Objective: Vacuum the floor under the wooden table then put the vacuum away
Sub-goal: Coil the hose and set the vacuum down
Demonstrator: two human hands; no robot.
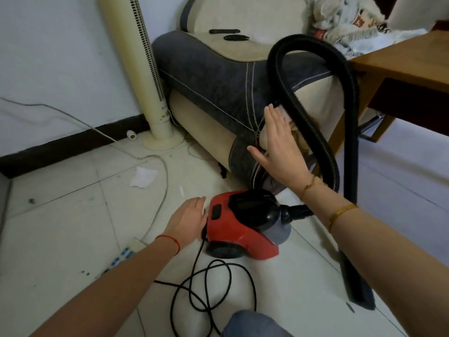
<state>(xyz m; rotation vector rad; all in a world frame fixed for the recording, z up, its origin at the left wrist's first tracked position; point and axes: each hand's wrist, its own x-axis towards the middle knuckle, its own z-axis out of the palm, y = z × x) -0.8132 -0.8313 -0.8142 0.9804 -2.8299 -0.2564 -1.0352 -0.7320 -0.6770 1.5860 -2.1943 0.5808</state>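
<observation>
Two hands out, neither gripping anything. Left hand point(192, 215) lies flat against the rear of the red canister vacuum point(243, 229), fingers straight, by where the black power cord point(213, 285) exits. Right hand point(277, 144) is open with fingers extended, raised in front of the sofa point(213, 88), just beside the hose point(313, 113) but not holding it.

Vacuum sits on the tiled floor point(73, 239) at the sofa's front corner, wooden table point(408, 62) off to the right.

Handling, my read: small plastic body, probably light enough for one hand. Take it by the black top handle point(250, 203), not the hose. Hose is ribbed and springy, arches up on its own, will swing. Rigid wand and floor nozzle point(357, 285) trail at right; they'll drag unless carried. Cord lies in loose loops by my knee, a trip risk, so coil it first.

Containers: the greyish dust cup point(281, 232) at the front looks translucent, contents not readable from here. White power strip point(121, 256) near my left forearm; can't tell if the vacuum is plugged into it.
</observation>
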